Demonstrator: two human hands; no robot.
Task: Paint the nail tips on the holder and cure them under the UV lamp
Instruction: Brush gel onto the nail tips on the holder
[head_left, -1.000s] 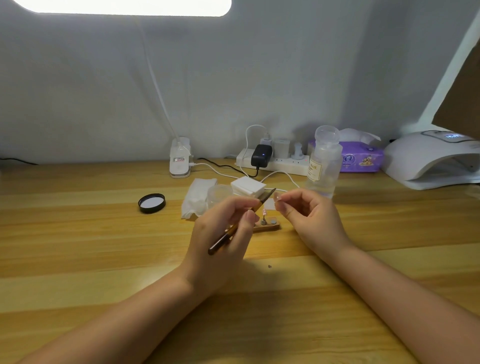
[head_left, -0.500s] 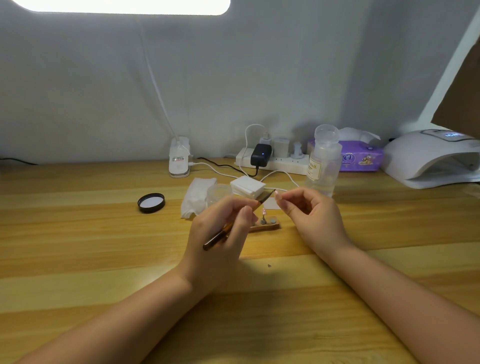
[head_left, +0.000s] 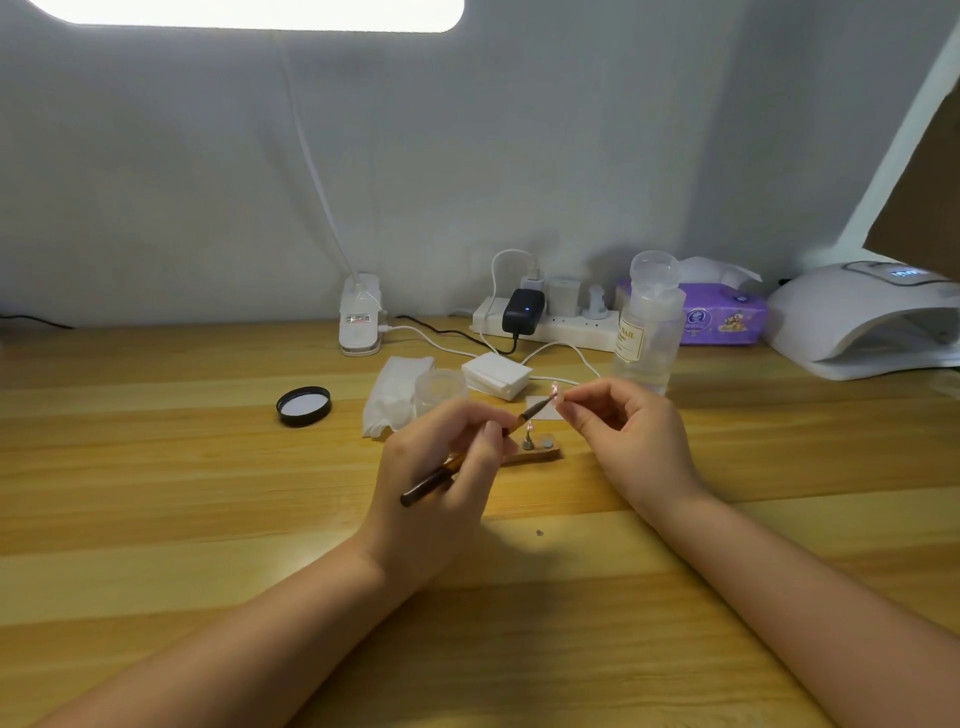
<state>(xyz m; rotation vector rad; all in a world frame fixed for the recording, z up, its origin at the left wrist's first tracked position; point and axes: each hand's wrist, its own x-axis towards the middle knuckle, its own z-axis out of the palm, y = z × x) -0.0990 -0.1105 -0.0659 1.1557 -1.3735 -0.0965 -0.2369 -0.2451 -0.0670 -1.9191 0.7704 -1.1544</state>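
Since a moment ago the brush (head_left: 470, 454) is tilting flatter in the left hand (head_left: 441, 467), which is gripping it, its tip meeting the nail tip (head_left: 555, 388) pinched by the right hand (head_left: 631, 434) above the wooden holder (head_left: 535, 453), while the UV lamp (head_left: 862, 319) is sitting far right on the tabletop (head_left: 156, 493).

Count: 2 hands (head_left: 441, 467), 1 brush (head_left: 467, 457), 1 wooden holder (head_left: 537, 453), 1 UV lamp (head_left: 857, 322), 1 bottle (head_left: 647, 327), 1 black lid (head_left: 304, 406), 1 power strip (head_left: 550, 327), 1 tissue pack (head_left: 722, 317).
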